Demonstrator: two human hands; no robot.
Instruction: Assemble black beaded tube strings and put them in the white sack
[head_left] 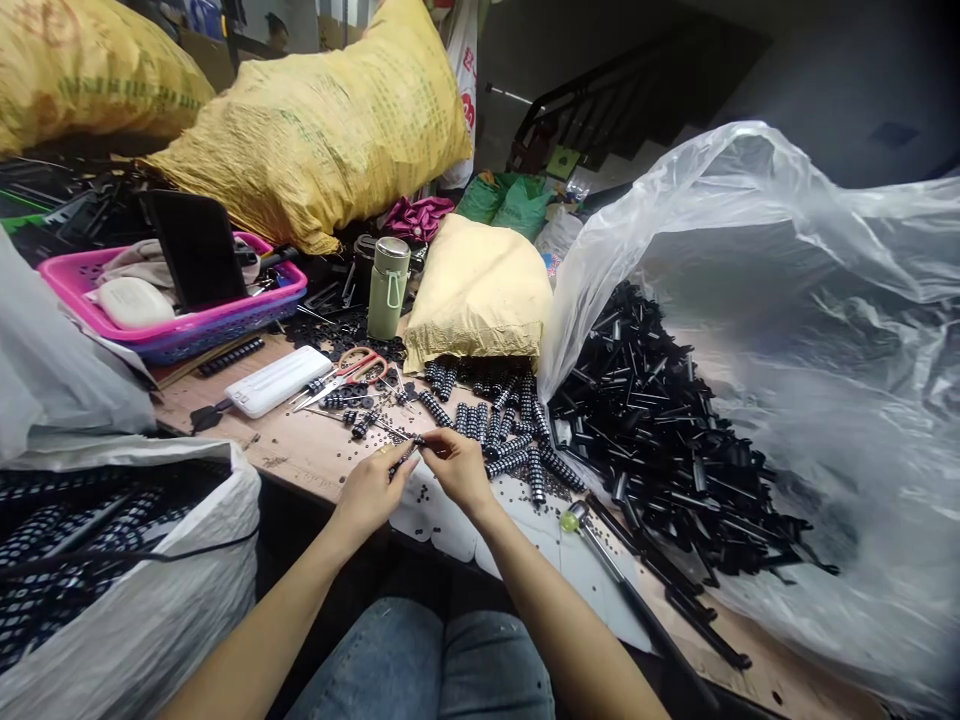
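My left hand [373, 487] and my right hand [460, 470] meet over the table's front edge, fingertips pinched together. Between them is a small dark piece [405, 456], partly hidden by the fingers, which looks patterned black and white. Just beyond the fingertips lies a thin metal rod [386, 428]; whether it joins the piece I cannot tell. To the right of my right hand lie several black cylinders with white checks [535, 475]. Tiny dark beads or rings [424, 495] are scattered around both hands.
Scissors [360, 368], a white power bank [277, 382] and a green bottle [389, 290] stand or lie behind. A pink basket [82, 290] holds a phone [199, 250]. A clear plastic bag [825, 400] of black parts [675, 430] fills the right; a hammer-like tool [600, 545] lies before it.
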